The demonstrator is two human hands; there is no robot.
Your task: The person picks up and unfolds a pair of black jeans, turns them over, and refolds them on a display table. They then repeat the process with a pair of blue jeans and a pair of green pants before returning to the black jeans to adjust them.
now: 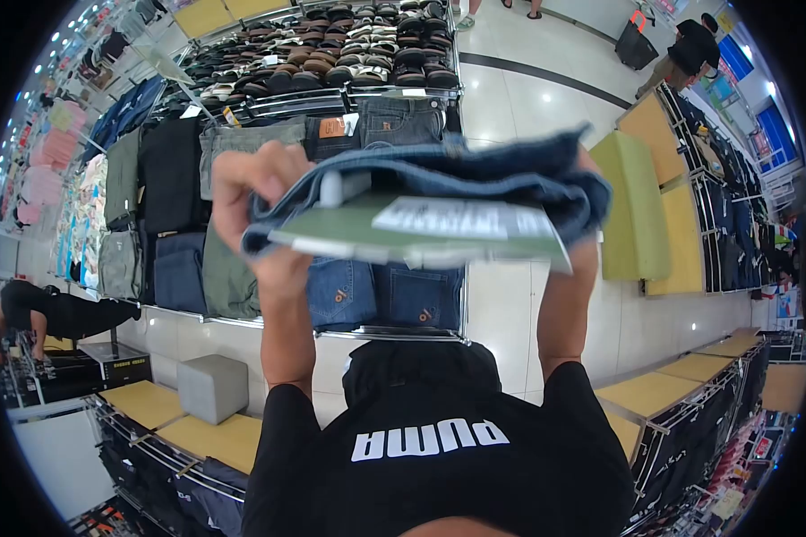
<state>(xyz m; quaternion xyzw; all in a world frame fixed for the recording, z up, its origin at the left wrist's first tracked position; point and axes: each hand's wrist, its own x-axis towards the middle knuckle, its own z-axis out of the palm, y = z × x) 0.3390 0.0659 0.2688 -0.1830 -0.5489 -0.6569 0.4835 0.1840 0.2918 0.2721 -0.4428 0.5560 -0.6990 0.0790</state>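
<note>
We are gripping the jeans (439,167) at left with our left hand (242,188), cannot tell whether our half-hidden right hand (586,254) is gripping, and are risking a drop through slackness.

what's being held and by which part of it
A blue denim garment, by its opposite ends: left grip at one, right grip, mostly hidden, at the other.

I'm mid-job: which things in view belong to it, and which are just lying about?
In the job:
- denim garment
- green tag with it
- left hand, gripping one end
- right hand, mostly hidden at the other

Apparently just about:
- rows of footwear
- folded trousers
- grey cube
- green block
</note>
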